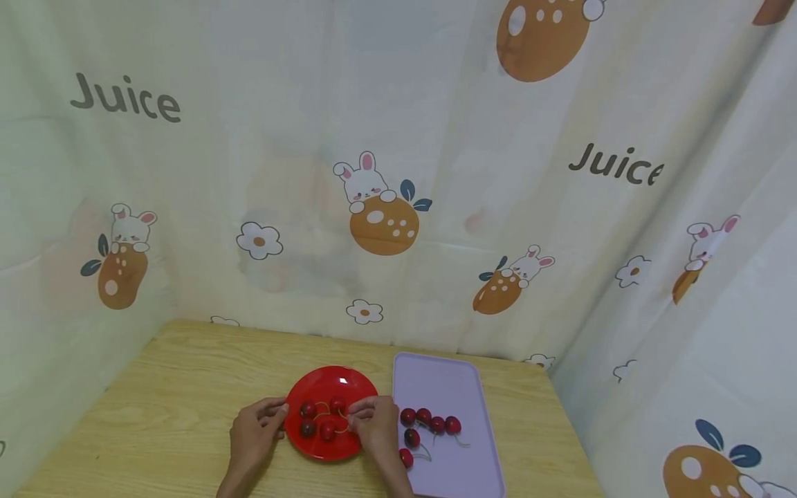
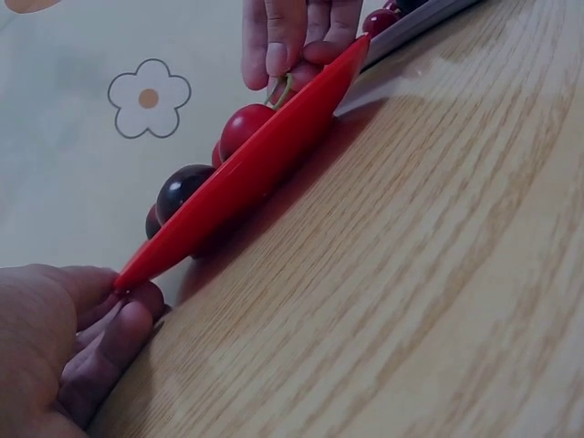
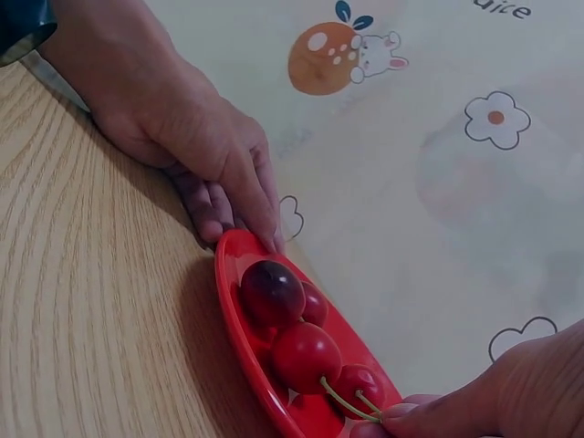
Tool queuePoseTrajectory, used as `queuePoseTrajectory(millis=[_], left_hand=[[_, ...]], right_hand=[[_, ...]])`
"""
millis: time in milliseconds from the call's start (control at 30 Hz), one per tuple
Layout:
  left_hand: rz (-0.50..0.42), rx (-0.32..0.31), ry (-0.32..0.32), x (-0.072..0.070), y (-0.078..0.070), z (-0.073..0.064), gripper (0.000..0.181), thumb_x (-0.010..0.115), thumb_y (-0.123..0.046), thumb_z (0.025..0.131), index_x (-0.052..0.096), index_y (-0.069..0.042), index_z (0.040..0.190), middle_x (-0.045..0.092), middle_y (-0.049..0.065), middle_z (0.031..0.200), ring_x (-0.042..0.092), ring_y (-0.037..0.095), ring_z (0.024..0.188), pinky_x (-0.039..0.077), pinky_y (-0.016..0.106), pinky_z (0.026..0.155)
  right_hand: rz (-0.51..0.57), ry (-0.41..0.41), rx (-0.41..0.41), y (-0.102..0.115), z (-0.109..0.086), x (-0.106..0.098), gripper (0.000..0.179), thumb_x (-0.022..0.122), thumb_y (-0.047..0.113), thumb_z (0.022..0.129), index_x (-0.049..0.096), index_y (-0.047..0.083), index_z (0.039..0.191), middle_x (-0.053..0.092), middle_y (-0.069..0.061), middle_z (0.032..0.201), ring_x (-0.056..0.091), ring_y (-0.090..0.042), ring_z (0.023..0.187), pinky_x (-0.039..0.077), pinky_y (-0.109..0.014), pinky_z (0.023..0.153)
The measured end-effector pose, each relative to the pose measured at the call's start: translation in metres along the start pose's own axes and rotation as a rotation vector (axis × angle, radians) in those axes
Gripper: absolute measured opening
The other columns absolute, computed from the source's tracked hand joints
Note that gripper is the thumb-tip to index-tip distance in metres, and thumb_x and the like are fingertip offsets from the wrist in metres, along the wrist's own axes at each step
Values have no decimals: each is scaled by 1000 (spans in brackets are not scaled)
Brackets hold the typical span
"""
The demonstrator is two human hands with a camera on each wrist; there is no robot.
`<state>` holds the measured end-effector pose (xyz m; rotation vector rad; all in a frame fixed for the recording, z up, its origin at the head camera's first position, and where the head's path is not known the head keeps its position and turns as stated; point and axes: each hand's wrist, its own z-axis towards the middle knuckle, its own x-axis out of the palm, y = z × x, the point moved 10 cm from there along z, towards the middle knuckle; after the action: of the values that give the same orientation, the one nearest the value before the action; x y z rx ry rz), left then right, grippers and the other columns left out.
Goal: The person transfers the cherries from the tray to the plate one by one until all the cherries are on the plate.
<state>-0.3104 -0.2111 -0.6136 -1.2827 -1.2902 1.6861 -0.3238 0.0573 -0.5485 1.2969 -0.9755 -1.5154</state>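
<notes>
A round red plate [image 1: 324,449] lies on the table with several cherries on it, some bright red and one dark cherry [image 3: 272,292]. My left hand [image 1: 254,430] pinches the plate's left rim, thumb above and fingers below, as the left wrist view shows. Over the plate's right side, my right hand [image 1: 376,425] pinches a thin green cherry stem [image 3: 342,401] between thumb and fingertips. That stem runs to a red cherry [image 3: 307,358] resting on the plate; a second stem meets the same fingertips.
Right of the plate lies a pale purple tray [image 1: 436,380]. Several cherries sit on it, including a cherry [image 1: 453,425] at the end of a short row. The wooden table [image 1: 187,387] is bordered by a printed curtain [image 1: 299,173] behind and at both sides.
</notes>
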Motion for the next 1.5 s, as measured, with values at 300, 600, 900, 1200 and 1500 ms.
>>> queuePoseTrajectory(millis=[300, 600, 900, 1200, 1500], left_hand=[[-1, -19, 7, 1, 3, 0, 27, 72, -12, 105, 77, 0, 127, 82, 19, 110, 76, 13, 73, 64, 24, 61], [-14, -15, 4, 1, 3, 2, 27, 72, -11, 104, 77, 1, 127, 82, 19, 109, 76, 13, 74, 64, 24, 60], [-16, -7, -3, 1, 4, 2, 26, 74, -13, 103, 78, 0, 125, 82, 18, 108, 77, 13, 74, 64, 24, 61], [-7, -11, -1, 1, 2, 2, 26, 73, -12, 103, 78, 0, 126, 82, 18, 109, 76, 13, 73, 63, 24, 60], [-8, -15, -6, 1, 3, 2, 26, 73, -12, 103, 77, 0, 126, 82, 20, 110, 76, 13, 72, 63, 24, 60]], right_hand=[[-82, -2, -1, -4, 2, 4, 17, 77, -20, 78, 80, -5, 85, 78, -11, 70, 70, -9, 58, 58, -19, 54], [-86, -5, 15, -3, 3, 7, 19, 77, -21, 79, 81, -3, 85, 77, -8, 70, 70, -10, 59, 59, -21, 56], [-137, -2, 29, -8, 6, 11, 20, 79, -18, 79, 82, 1, 85, 77, -3, 70, 69, -8, 60, 61, -22, 58], [-166, 8, -11, -25, 14, 15, 19, 81, -14, 79, 81, 4, 84, 75, 0, 69, 68, -6, 62, 59, -22, 57], [-189, -1, -16, -3, 4, 6, 15, 83, -14, 79, 80, -2, 86, 75, -4, 70, 68, -8, 64, 60, -23, 58]])
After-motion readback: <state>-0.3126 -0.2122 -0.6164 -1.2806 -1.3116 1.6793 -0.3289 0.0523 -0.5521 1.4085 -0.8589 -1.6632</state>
